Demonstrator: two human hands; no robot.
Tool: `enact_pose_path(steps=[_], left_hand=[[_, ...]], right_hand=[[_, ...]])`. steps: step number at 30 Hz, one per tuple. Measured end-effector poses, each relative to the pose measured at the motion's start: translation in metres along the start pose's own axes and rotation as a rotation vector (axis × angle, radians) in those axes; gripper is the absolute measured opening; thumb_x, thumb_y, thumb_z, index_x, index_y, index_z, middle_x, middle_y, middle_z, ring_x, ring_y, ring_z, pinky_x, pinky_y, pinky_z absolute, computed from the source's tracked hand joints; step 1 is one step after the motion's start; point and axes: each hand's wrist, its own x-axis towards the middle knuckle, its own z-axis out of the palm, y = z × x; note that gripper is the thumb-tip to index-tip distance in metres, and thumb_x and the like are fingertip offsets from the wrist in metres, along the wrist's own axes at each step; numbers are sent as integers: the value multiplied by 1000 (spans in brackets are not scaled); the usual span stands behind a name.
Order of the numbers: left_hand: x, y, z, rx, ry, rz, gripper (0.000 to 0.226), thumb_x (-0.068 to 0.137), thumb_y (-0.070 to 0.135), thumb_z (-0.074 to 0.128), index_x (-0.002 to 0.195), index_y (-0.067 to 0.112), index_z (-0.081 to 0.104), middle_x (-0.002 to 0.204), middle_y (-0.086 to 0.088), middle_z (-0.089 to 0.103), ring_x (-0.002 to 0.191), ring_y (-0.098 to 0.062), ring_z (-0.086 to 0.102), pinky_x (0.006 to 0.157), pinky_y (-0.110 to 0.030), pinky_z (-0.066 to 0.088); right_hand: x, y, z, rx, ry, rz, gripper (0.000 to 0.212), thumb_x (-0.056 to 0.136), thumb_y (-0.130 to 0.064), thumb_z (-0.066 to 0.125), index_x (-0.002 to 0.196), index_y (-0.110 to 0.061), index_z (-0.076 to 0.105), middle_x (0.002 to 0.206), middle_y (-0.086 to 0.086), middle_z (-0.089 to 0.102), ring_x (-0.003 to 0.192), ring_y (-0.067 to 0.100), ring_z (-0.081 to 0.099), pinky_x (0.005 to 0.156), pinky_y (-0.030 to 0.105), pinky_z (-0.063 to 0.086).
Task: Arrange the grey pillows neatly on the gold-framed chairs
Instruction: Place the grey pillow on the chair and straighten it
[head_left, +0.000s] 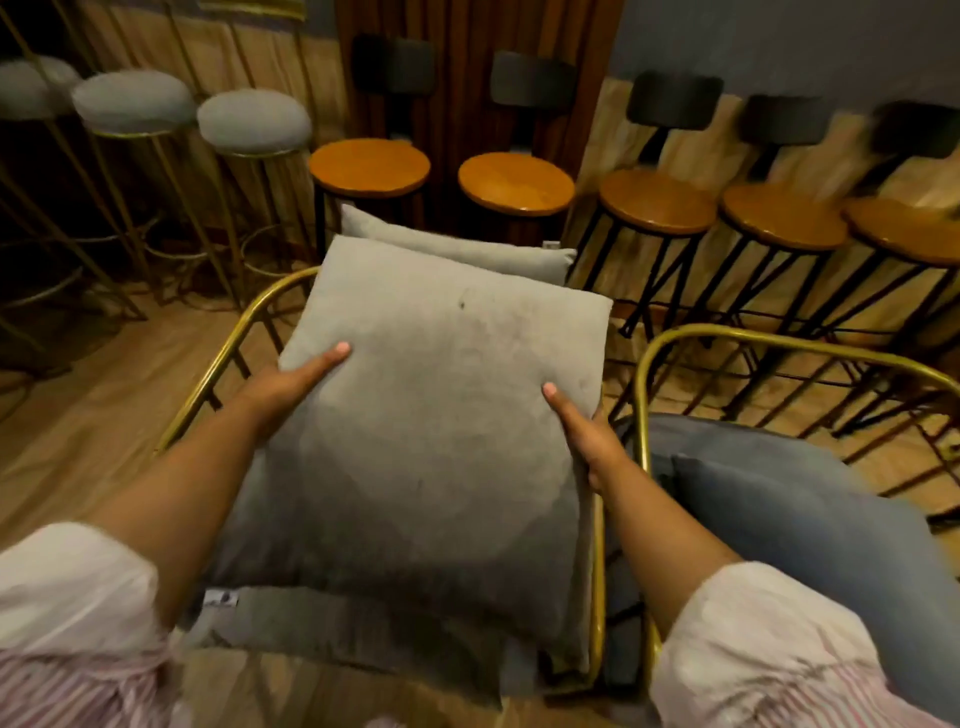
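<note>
A large grey pillow (441, 415) lies tilted over the seat of the nearer gold-framed chair (223, 358). My left hand (291, 384) grips its left edge, thumb on top. My right hand (587, 431) grips its right edge the same way. A second grey pillow (467, 249) stands behind it against the chair's far side. The chair's grey seat cushion (322, 623) shows underneath at the front. A second gold-framed chair (644, 374) stands to the right, with a blue-grey pillow (810, 530) lying on its seat.
Round wooden stools with black legs (517, 182) line the far wall and the right side. Tall gold-legged stools with grey padded seats (254, 122) stand at the far left. Wooden floor (93, 415) shows to the left of the chair.
</note>
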Motion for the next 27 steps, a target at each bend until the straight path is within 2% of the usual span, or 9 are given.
enact_pose_path(steps=[2, 3, 5, 7, 11, 15, 22, 25, 27], left_hand=[[-15, 23, 12, -18, -24, 65, 106, 59, 73, 68, 142, 13, 40, 144, -12, 47, 127, -36, 49, 103, -44, 40], [-20, 33, 21, -23, -36, 99, 108, 59, 74, 67, 143, 13, 39, 145, -12, 46, 128, -36, 48, 103, -44, 39], [-34, 55, 43, 8, -37, 157, 105, 65, 69, 65, 146, 10, 33, 149, -15, 41, 132, -38, 43, 104, -46, 37], [-45, 73, 70, 12, -64, 184, 111, 61, 72, 66, 146, 9, 32, 150, -16, 38, 133, -39, 41, 104, -49, 37], [-67, 102, 136, 12, -138, 232, 120, 56, 74, 68, 149, 11, 26, 153, -15, 33, 135, -42, 36, 105, -59, 32], [-86, 125, 217, 29, -252, 226, 128, 44, 80, 67, 147, 13, 31, 150, -17, 39, 132, -43, 41, 103, -60, 34], [-113, 157, 390, -61, -337, 329, 82, 74, 49, 71, 141, 12, 43, 141, -8, 51, 127, -32, 49, 90, -34, 40], [-115, 167, 467, -103, -302, 346, 71, 76, 37, 74, 138, 12, 48, 136, -10, 56, 120, -28, 54, 88, -30, 41], [-115, 174, 503, -113, -296, 353, 69, 73, 33, 77, 133, 11, 52, 128, -7, 60, 110, -23, 58, 88, -31, 44]], right_hand=[[-6, -14, -20, 24, 30, -16, 94, 65, -50, 80, 142, -16, 38, 133, 0, 56, 115, 20, 56, 98, 36, 47], [-8, -22, -33, 33, 47, -28, 97, 63, -52, 80, 143, -16, 38, 135, 1, 55, 117, 22, 56, 101, 39, 47], [-13, -37, -61, 34, 116, -47, 119, 45, -67, 82, 143, -18, 38, 139, 2, 55, 120, 25, 57, 103, 44, 47], [-17, -49, -93, 30, 137, -69, 127, 37, -73, 79, 143, -19, 38, 140, 3, 54, 121, 26, 56, 104, 46, 46], [-26, -78, -165, 58, 226, -62, 108, 60, -67, 74, 146, -16, 33, 139, 2, 51, 124, 29, 53, 105, 48, 44], [-15, -96, -254, 51, 299, -129, 114, 47, -73, 77, 141, -18, 42, 136, 3, 57, 119, 26, 58, 103, 47, 47], [44, -115, -429, 23, 265, -118, 125, 28, -70, 84, 138, -24, 45, 130, 1, 62, 116, 24, 60, 103, 47, 46], [67, -136, -483, -10, 212, -94, 97, 53, -59, 82, 136, -24, 47, 133, -3, 60, 120, 19, 55, 103, 38, 42], [90, -142, -514, -13, 228, -81, 79, 72, -46, 76, 139, -22, 43, 132, -4, 55, 119, 17, 49, 93, 34, 36]])
